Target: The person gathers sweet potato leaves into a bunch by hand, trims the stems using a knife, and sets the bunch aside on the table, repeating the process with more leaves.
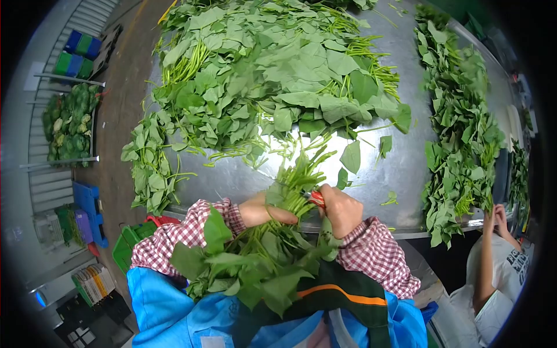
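A bunch of leafy greens point(255, 255) is held against my body, its cut-looking stems point(299, 180) pointing up and away from me. My left hand point(264, 210) is wrapped round the stems from the left. In my right hand point(341, 210), closed beside the stems, is a red-handled tool point(317, 199); its working end is hidden among the stems. Just beyond my hands, a large pile of the same greens point(249, 75) lies on the metal table point(232, 184), with loose leaves and stem pieces near its front.
Another long row of greens point(458, 127) lies to the right, where a co-worker's hands point(496, 219) are at the table edge. Green crate point(125, 246) at lower left. Further left are a blue pallet point(90, 211), stacked vegetables point(72, 124) and blue-green crates point(78, 55).
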`<state>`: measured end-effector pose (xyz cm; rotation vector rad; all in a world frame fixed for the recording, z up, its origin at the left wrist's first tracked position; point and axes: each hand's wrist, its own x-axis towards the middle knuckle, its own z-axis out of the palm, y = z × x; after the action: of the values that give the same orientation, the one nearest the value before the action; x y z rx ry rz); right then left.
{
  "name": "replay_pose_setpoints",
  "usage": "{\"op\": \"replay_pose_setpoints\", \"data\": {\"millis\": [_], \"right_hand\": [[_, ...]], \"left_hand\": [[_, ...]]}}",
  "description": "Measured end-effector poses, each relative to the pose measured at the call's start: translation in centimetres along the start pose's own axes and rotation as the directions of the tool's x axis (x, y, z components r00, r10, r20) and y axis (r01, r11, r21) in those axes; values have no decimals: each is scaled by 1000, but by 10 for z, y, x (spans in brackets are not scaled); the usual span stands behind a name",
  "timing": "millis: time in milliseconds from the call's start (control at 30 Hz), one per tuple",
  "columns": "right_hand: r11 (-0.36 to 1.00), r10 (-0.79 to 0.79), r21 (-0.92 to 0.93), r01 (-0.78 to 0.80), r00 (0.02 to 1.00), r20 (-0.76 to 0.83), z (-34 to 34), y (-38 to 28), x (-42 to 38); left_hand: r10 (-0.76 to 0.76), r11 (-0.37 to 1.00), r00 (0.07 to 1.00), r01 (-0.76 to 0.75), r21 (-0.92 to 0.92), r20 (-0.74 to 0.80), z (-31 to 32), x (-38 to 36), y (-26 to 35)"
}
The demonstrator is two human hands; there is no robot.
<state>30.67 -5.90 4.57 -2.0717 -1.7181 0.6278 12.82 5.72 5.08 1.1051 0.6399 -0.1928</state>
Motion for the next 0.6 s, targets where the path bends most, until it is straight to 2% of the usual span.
{"op": "replay_pose_setpoints", "data": {"millis": [67, 100, 200, 233, 333, 367, 433, 533, 567, 600], "right_hand": [[1000, 23, -17, -23, 1000, 13, -3, -4, 4], [997, 56, 51, -56, 998, 2, 9, 8, -3], [983, 183, -37, -181, 978, 98, 25, 31, -27], [972, 236, -62, -228, 954, 184, 26, 28, -32], [976, 183, 98, -193, 978, 102, 8, 10, -30], [975, 156, 144, -169, 983, 98, 1, 3, -25], [980, 157, 106, -171, 979, 132, -4, -6, -17], [971, 218, 66, -230, 964, 151, 4, 2, -20], [964, 252, 54, -261, 959, 127, 14, 14, -28], [957, 281, 36, -286, 954, 107, 24, 31, -38]], "left_hand": [[-39, 999, 997, 40, -11, 62, -2, 3, -4], [-82, 997, 991, 83, -5, 107, -1, -2, 5], [28, 966, 998, -11, -258, 63, -10, -10, -22], [-41, 973, 997, 54, -226, 61, -10, -12, -22], [3, 996, 992, 9, -90, 124, -15, -10, -13], [-39, 999, 993, 41, -12, 112, -10, -11, -7], [-103, 985, 992, 91, 147, 75, -1, -7, 8], [-97, 977, 995, 91, 193, 25, 2, -9, 7], [-143, 987, 989, 145, 71, -33, 6, -21, 24], [-57, 990, 997, 64, 128, -54, 4, -32, 36]]}}
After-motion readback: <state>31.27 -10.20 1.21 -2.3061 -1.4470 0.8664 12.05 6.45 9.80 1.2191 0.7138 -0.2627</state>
